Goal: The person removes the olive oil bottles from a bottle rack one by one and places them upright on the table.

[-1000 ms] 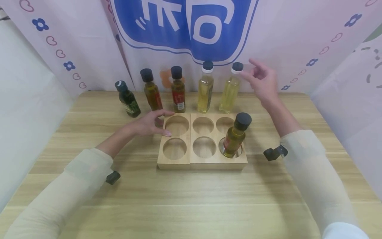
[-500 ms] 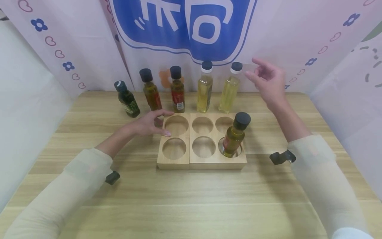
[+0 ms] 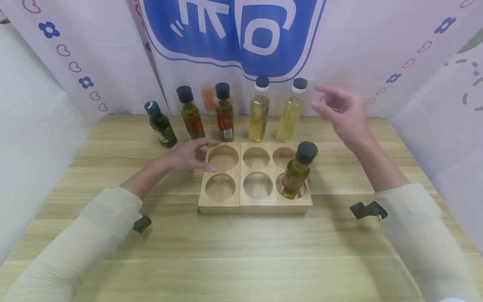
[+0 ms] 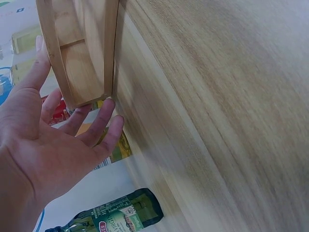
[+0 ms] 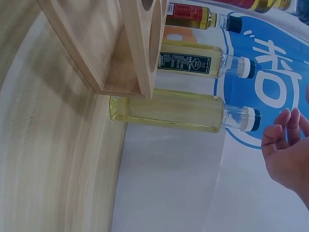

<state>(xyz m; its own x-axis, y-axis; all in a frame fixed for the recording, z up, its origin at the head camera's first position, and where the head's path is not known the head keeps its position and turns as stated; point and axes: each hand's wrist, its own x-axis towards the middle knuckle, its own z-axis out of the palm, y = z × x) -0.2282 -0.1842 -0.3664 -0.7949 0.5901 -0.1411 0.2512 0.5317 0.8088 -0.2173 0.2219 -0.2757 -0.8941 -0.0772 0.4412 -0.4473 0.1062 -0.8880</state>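
Observation:
A light wooden bottle holder [image 3: 256, 209] with round wells stands mid-table, a seam crossing it. My left hand [image 3: 186, 156] rests at its left end, thumb on the top edge and forefinger near the back corner; in the left wrist view the fingers [image 4: 104, 118] spread loosely against the block. One black-capped oil bottle [image 3: 296, 176] leans slightly in the front right well. My right hand [image 3: 345, 113] hangs in the air, fingers loosely curled, holding nothing, just right of a clear bottle of pale yellow oil [image 3: 289, 119]. A gap separates hand and bottle.
Behind the holder stand another pale yellow oil bottle [image 3: 259, 119], two red-labelled oil bottles [image 3: 225, 119] [image 3: 192, 119] and a dark green bottle [image 3: 162, 128] at far left. A printed white curtain [image 3: 358, 46] hangs behind the table [image 3: 241, 260].
My right hand has drawn away from the cap of the rightmost pale oil bottle, moving right and slightly down. The left hand, holder and bottles stay in place.

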